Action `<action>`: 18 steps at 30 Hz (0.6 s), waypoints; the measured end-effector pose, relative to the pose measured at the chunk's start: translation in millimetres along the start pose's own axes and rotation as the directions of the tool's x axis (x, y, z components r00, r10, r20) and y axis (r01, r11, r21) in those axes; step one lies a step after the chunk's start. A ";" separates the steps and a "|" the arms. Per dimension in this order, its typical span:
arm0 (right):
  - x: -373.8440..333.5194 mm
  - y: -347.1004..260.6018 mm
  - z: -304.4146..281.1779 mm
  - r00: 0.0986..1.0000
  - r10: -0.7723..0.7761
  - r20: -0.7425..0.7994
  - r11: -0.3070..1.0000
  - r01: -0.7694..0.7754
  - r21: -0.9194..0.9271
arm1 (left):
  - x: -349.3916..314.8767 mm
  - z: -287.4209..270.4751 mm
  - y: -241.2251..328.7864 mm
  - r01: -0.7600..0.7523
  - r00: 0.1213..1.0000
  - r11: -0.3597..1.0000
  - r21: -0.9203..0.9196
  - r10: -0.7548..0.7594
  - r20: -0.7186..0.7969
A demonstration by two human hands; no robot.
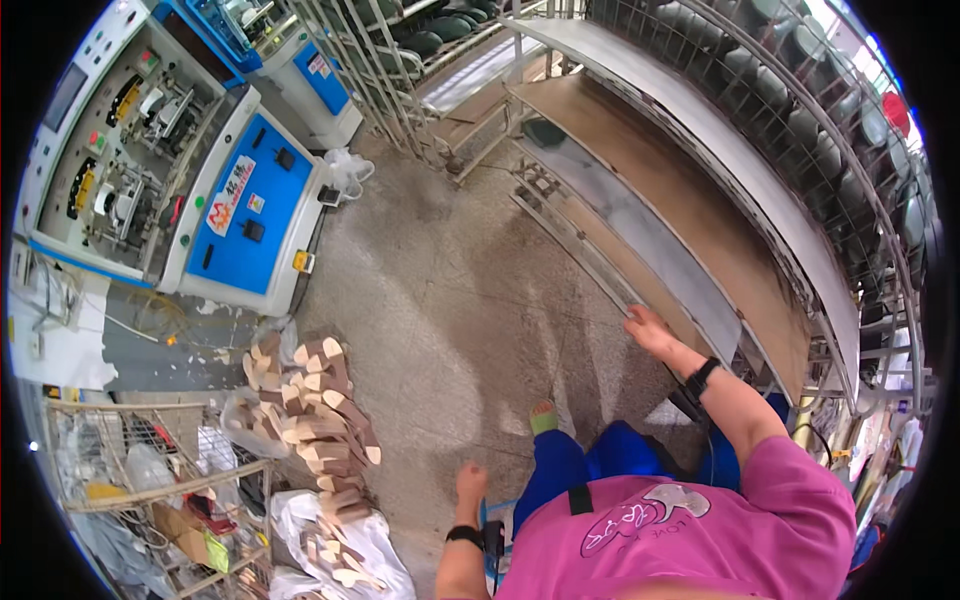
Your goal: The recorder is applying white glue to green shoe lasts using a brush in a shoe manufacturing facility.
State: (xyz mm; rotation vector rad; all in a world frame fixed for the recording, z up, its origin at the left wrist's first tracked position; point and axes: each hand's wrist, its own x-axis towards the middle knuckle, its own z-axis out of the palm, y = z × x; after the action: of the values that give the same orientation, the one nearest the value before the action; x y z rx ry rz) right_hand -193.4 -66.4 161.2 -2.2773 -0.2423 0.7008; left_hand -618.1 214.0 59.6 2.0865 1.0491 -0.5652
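My right hand is stretched forward over the outer rail of a tiered metal rack. Its fingers are loosely bent and apart, with nothing visible in them; whether they touch the rail I cannot tell. Low beside my body hangs my left hand, its fingers curled in and no object showing in it. The rack carries long brown and grey shelf boards. One dark green shoe-shaped piece lies at the far end of a shelf.
A blue and white machine stands at the far left. Shoe-shaped brown and cream pieces are heaped on the floor at left, some on a white plastic bag. A wire cart holds bags and scraps. Wire racks of dark pieces rise at right.
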 end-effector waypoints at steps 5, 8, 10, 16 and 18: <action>110.1 -56.5 13.1 0.993 0.040 -0.110 0.996 -0.030 0.088 | -40.9 -8.8 -29.9 0.034 0.996 0.996 -0.082 -0.041 -0.085; 203.4 -93.1 41.6 0.987 -0.099 -0.127 0.989 0.083 -0.119 | -73.8 23.5 -111.7 0.436 0.900 0.880 -0.189 -0.421 0.116; 263.8 -95.4 35.5 0.945 0.106 -0.309 0.985 -0.057 0.165 | -41.8 19.0 -86.5 0.441 0.897 0.871 -0.217 -0.418 0.148; 457.6 -93.7 21.5 0.630 -0.138 -0.765 0.966 0.257 0.037 | 56.7 -15.3 -23.3 0.522 0.853 0.743 -0.418 -0.451 0.263; 501.3 -90.2 25.7 0.600 0.015 -0.800 0.999 0.033 0.044 | 41.3 -21.7 -17.0 0.597 0.802 0.666 -0.446 -0.493 0.337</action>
State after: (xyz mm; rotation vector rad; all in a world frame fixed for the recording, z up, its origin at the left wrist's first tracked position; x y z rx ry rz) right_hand 213.3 196.7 1.6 -2.2917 0.2073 -0.3842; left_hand -607.1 258.2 39.8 1.1780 1.5306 -0.6484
